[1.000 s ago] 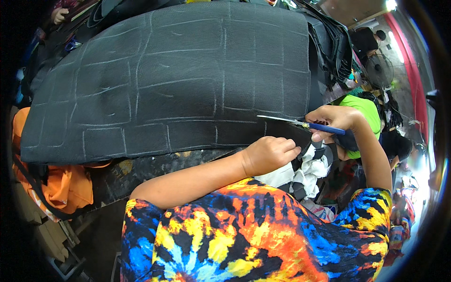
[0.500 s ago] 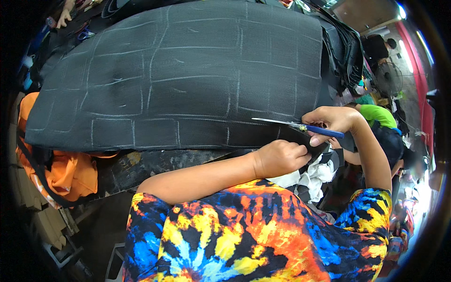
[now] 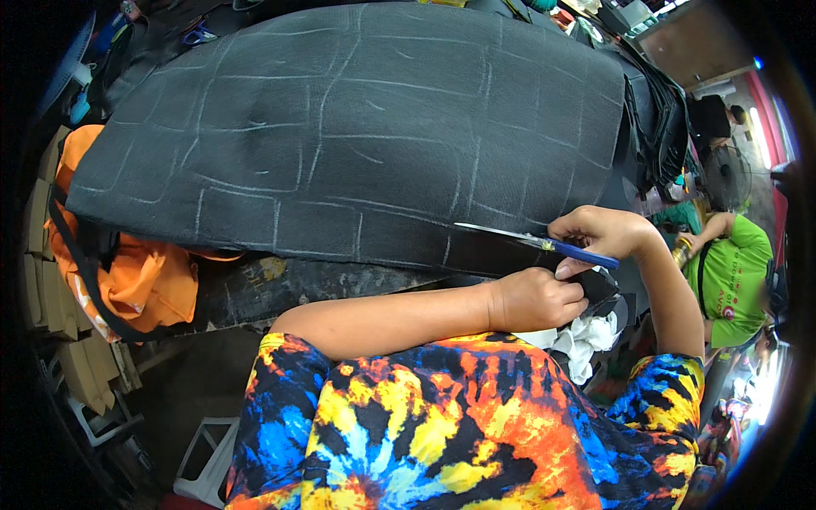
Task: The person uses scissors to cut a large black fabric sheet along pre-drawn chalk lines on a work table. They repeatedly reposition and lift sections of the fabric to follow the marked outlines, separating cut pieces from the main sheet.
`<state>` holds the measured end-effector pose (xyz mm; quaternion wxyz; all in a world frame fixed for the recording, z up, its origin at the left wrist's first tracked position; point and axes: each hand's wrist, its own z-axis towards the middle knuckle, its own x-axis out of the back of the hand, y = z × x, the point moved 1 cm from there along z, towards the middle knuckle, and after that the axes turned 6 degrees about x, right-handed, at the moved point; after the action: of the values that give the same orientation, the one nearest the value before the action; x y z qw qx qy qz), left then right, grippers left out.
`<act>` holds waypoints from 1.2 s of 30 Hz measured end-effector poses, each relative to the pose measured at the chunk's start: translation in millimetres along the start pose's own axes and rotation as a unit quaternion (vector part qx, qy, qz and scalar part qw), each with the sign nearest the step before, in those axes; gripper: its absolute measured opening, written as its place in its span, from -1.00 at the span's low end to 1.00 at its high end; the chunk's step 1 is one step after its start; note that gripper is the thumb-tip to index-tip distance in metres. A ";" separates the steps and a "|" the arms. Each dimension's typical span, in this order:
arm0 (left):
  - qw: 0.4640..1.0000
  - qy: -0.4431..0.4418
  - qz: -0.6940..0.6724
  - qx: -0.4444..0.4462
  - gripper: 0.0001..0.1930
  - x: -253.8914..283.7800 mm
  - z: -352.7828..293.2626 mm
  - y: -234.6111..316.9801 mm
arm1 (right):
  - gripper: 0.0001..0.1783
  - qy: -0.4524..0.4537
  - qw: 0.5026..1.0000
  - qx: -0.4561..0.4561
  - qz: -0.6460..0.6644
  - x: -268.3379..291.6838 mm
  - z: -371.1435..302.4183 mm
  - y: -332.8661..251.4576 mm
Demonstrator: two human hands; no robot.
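A large black leather-like sheet [image 3: 255,102], marked with pale lines in rough rectangles, lies across the bench. My right hand [image 3: 599,234] grips scissors [image 3: 582,253] with blue handles. Their blades point left along the sheet's near edge, at a line marked parallel to it. How far apart the blades are is hard to tell. Below them, my left hand [image 3: 540,299] is closed at the near edge, fingers curled on the narrow black strip beside the cut. A dark flap of this strip [image 3: 602,287] shows right of my left hand.
White crumpled scraps [image 3: 586,344] lie below my hands. Black sheets [image 3: 659,127] pile up at the right. An orange bag [image 3: 149,285] hangs by the bench's left end, near cardboard [image 3: 85,365] and a white stool [image 3: 208,459]. A person in green [image 3: 735,272] is at the right.
The whole view has shifted. Relative to the marked lines, the scissors have moved left along the sheet, and my left hand stays close below them. The person in green has come further into view.
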<state>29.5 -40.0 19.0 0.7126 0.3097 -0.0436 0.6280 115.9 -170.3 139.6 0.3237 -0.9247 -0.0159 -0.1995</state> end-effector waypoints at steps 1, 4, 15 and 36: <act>1.000 0.005 -0.001 -0.002 -0.77 0.3 -0.3 -0.2 | -0.46 -0.006 1.000 0.002 -0.005 0.1 0.7 -1.0; 1.000 0.008 -0.005 -0.007 -0.78 0.0 0.2 -0.2 | -0.45 -0.005 1.000 -0.017 0.019 -0.8 0.9 -4.1; 0.999 0.002 -0.009 -0.035 -0.83 -2.6 2.2 1.5 | -0.40 -0.026 0.999 0.015 -0.018 3.5 26.2 -18.1; 0.997 0.013 -0.049 -0.053 -0.92 -19.5 3.9 4.1 | -0.47 0.008 0.997 0.060 0.050 -6.4 48.2 -31.3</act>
<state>22.9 -58.7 14.9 0.7583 0.2655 -0.0525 0.5931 122.3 -115.7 121.5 0.3882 -0.9017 0.0211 -0.1894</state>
